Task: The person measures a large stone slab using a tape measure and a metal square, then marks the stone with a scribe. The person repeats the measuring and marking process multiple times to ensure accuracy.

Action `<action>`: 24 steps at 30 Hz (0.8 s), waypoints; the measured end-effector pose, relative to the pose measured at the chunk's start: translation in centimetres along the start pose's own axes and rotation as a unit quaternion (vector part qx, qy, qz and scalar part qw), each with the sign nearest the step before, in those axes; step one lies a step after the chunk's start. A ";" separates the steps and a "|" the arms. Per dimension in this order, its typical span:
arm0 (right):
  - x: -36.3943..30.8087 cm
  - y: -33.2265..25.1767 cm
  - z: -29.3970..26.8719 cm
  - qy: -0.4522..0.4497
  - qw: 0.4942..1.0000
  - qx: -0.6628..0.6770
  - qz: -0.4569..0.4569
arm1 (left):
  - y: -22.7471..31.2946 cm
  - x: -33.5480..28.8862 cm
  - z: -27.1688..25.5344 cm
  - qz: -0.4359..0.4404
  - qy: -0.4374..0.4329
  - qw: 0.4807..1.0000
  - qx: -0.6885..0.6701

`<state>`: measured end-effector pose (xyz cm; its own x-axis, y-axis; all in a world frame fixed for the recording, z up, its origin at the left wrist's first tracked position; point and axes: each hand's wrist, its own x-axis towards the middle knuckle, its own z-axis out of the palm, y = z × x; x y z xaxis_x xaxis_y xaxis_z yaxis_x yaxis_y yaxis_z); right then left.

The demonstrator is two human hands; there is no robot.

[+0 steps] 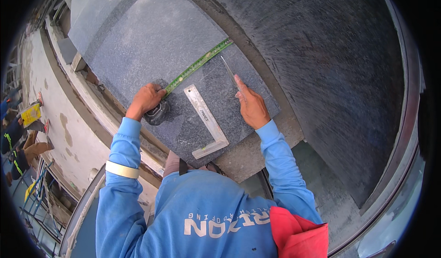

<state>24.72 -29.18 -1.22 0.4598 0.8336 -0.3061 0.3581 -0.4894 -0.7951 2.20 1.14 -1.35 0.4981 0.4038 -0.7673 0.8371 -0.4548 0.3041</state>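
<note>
A large dark grey stone slab (151,33) lies before me, wet-dark toward its near end. My left hand (148,101) is closed at the black tape measure case (156,113) on the slab, fingertips against the base of its blade. From there the green tape blade (196,65) runs obliquely to the slab's far right edge. My right hand (252,105) grips a slim, pointed, silvery marking tool (227,68), its tip close to the blade's right part. Between my hands, a metal try square (205,115) rests flat on the slab.
A tall dark panel (330,65) stands along the right, with a concrete ledge (250,159) below the slab. To the left runs a pale patchy wall strip (59,97). Several people (23,143) and metal scaffolding (39,193) show at the far left.
</note>
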 end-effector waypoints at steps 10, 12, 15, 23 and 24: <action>0.4 -2.0 -0.6 -0.042 0.989 -0.134 0.039 | 0.1 -0.5 0.2 0.007 0.010 1.000 -0.016; 0.5 -2.3 -0.5 -0.050 0.985 -0.159 0.040 | 0.2 -0.7 0.5 0.009 0.025 1.000 -0.016; 0.7 -2.5 -0.4 -0.053 0.982 -0.177 0.033 | 0.1 -0.7 0.8 0.010 0.037 0.999 -0.017; 1.1 -2.3 0.0 -0.090 0.971 -0.214 0.057 | -0.3 -0.6 1.0 0.025 0.049 0.998 -0.024; 1.1 -2.3 0.0 -0.091 0.971 -0.214 0.058 | -0.2 -0.6 1.0 0.014 0.048 0.998 -0.029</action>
<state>24.39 -27.15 0.30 0.3805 0.7789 -0.4985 0.6351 -0.6119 -0.4714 1.51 0.17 -1.49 0.5392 0.4667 -0.7011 0.8325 -0.4214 0.3597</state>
